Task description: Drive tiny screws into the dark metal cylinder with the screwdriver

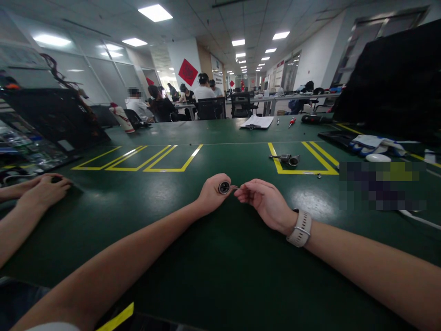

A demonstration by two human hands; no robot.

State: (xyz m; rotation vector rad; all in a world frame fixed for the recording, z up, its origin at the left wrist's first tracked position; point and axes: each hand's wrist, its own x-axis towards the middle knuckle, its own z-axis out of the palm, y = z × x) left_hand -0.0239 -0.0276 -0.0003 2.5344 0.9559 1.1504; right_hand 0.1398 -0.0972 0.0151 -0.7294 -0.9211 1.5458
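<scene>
My left hand (pixel 213 192) is closed around a small round metal part (pixel 223 187), whose hollow dark end faces me. A thin metal rod (pixel 238 188) spans the gap between that part and my right hand (pixel 259 198), which pinches its right end. Whether the rod's left end touches the part, I cannot tell. Both hands are just above the green table, and a watch with a pale strap (pixel 300 228) is on my right wrist. Beyond my right hand, a similar metal part with a shaft (pixel 288 159) lies within yellow tape lines.
Yellow tape (pixel 172 171) marks off areas on the green table (pixel 193 285). At the left edge are another person's hands (pixel 46 189). A clipboard with papers (pixel 257 122) and a red screwdriver (pixel 292 121) lie at the back; gloves (pixel 377 145) and a white mouse (pixel 378 158) are right.
</scene>
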